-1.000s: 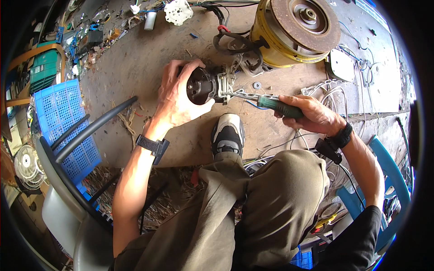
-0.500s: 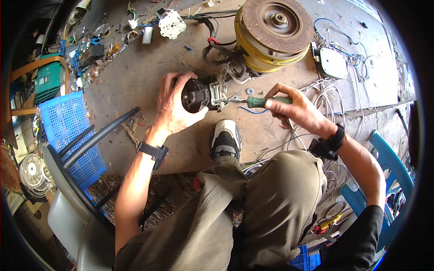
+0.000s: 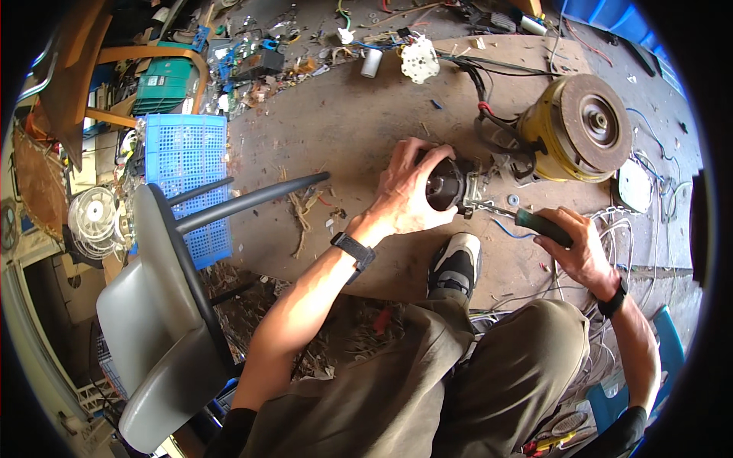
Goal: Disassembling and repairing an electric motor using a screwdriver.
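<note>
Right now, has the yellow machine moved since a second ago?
No, the yellow machine keeps its place relative to the washer and white disc; only the camera view has shifted.

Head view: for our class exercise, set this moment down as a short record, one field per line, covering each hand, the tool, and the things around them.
Left hand: curled around a dark round part
Right hand: gripping a green-handled tool by its handle
Tool direction: shaft points left, its tip at the pale metal fitting beside the dark round part
Surface: brown board
Beyond, to the right: yellow machine with a rusty disc
Near edge: one shoe on the board
Left side: blue perforated crate, grey chair
</note>
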### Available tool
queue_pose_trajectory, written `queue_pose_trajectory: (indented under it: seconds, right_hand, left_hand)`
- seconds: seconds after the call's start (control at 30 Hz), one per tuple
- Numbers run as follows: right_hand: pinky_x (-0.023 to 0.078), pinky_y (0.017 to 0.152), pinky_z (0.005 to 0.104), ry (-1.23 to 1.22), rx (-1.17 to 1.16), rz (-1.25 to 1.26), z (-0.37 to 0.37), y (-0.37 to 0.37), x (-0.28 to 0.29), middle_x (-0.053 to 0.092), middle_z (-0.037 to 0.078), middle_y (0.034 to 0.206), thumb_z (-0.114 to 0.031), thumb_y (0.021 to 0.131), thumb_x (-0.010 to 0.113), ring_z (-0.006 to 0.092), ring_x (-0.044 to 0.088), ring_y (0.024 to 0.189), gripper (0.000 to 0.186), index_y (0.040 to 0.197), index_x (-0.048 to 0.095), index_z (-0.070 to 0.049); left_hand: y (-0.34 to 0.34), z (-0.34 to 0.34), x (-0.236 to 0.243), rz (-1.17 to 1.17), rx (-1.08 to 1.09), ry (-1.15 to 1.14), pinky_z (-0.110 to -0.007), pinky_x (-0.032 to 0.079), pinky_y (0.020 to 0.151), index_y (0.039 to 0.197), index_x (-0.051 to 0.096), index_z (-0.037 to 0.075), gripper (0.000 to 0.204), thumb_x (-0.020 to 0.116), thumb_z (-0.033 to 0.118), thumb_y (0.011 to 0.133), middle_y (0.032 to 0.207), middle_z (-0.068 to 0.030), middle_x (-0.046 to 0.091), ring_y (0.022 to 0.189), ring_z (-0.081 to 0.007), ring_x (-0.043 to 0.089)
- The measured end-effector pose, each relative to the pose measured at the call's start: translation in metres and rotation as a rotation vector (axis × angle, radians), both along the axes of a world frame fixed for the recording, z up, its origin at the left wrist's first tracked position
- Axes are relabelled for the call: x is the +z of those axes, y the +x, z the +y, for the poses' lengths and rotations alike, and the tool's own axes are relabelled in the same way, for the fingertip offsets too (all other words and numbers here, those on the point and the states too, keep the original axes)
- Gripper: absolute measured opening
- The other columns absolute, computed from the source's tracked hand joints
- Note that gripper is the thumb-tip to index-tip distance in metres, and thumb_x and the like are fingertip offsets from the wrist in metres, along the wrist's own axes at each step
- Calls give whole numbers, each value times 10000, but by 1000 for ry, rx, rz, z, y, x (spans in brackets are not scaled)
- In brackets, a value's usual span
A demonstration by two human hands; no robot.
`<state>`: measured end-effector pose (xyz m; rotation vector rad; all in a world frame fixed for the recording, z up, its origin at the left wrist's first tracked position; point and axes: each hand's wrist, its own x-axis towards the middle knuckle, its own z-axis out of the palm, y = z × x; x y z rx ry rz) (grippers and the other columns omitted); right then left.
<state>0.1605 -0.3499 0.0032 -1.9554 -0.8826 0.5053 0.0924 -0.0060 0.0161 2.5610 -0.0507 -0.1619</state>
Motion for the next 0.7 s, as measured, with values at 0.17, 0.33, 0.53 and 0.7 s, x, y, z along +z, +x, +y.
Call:
queue_pose_trajectory:
  seconds: [0.17, 0.33, 0.53, 0.7]
  right_hand:
    - [455, 528, 261, 181, -677, 1342, 0, -16, -14, 584, 3, 749, -512, 1063, 630, 99, 535, 597, 461, 1005, 681, -57]
    - [361, 490, 246, 113, -432, 1637, -18, 3, -13, 480, -40, 675, -501, 1069, 624, 66, 453, 547, 441, 951, 640, -76]
    - [470, 742, 290, -126, -145, 456, -14, -9, -9, 610, 6, 898, -253, 1014, 755, 114, 558, 826, 294, 1136, 599, -36]
    - [480, 694, 262, 203, -442, 790, -3, -21, -7, 597, 2, 868, -269, 1023, 752, 96, 554, 758, 269, 1155, 608, -83]
  left_hand:
    - [2, 0, -4, -7, -6, -8, -556, 491, 1070, 1365, 565, 193, 800, 921, 291, 655, 1333, -139, 495, 1279, -394, 501]
    - [2, 2, -2, -13, -8, -8, -559, 506, 1053, 1364, 567, 193, 794, 918, 285, 658, 1330, -138, 498, 1280, -394, 506]
    - [1, 3, -3, -44, -35, -21, -560, 523, 1036, 1360, 568, 199, 784, 916, 283, 661, 1325, -137, 500, 1279, -396, 512]
    - [3, 2, -3, -25, -23, -33, -560, 523, 1038, 1362, 566, 200, 789, 917, 286, 661, 1321, -142, 499, 1280, -398, 513]
